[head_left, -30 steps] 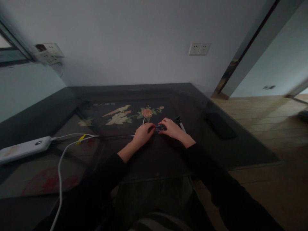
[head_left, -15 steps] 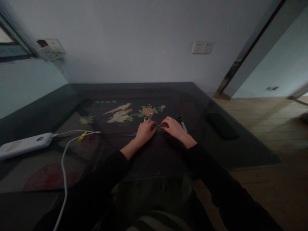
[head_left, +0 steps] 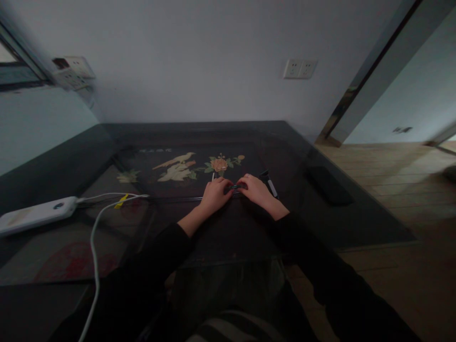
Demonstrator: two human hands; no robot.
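While both hands, the left hand [head_left: 213,195] and right hand [head_left: 257,191], pinched a small dark object [head_left: 235,186] between their fingertips low over the glass worktop [head_left: 342,223], it looked light and rigid, best gripped at its ends.

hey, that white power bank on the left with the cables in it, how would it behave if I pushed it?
The white power bank lies flat on the smooth glass-topped table, so it would probably slide rather than tip. Its white cables look floppy and would likely drag along.
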